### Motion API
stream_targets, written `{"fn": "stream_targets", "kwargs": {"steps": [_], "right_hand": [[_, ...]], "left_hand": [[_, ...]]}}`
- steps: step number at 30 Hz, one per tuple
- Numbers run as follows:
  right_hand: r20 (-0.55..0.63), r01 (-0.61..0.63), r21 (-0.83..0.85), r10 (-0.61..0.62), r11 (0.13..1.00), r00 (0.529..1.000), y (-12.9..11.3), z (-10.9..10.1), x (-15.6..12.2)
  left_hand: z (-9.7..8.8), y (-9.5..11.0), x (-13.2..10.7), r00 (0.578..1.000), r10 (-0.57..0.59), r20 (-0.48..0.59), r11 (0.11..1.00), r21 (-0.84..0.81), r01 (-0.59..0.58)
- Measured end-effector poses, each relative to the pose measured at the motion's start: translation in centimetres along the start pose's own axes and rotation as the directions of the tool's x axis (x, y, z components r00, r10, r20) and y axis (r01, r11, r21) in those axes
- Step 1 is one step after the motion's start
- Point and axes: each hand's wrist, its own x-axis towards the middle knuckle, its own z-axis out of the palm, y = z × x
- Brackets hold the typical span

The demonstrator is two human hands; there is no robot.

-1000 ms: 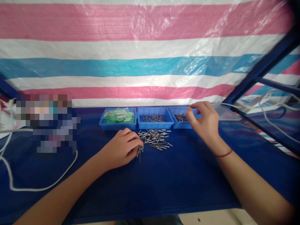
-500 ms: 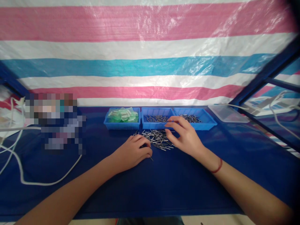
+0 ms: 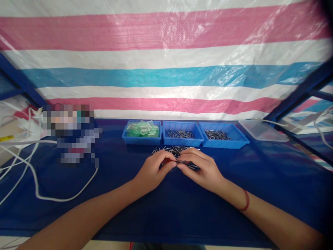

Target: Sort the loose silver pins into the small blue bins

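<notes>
Blue tabletop [image 3: 166, 211], slender silvery pins [image 3: 176, 150].

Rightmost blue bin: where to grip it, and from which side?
Probably the right-end rim of the rightmost blue bin, coming from the front right. Its left end sits close beside the middle bin, while no bin borders its right end. A flat translucent plastic piece lies beyond that end, toward the back. Keep it level: open-topped, with loose metal pieces inside.

No text, label, brand, number or sign is showing legibly on anything here, and the yellow strip [image 3: 6, 138] at the far left is looking too blurred for reading any lettering.
</notes>
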Motion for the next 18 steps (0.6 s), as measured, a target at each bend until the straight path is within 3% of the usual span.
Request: {"fn": "stream_targets", "kwargs": {"steps": [5,18], "right_hand": [[-0.001,-0.09,0.069,0.091,0.994,0.996,-0.16,0.0,0.0],[0.006,-0.197,0.188,0.199,0.962,0.98,-0.54,0.22,0.08]], "left_hand": [[-0.03,0.14,0.08,0.999,-0.043,0.005,0.997,-0.056,0.043],[0.12,0.08,0.04,1.0,0.004,0.005,1.0,-0.022,-0.004]]}}
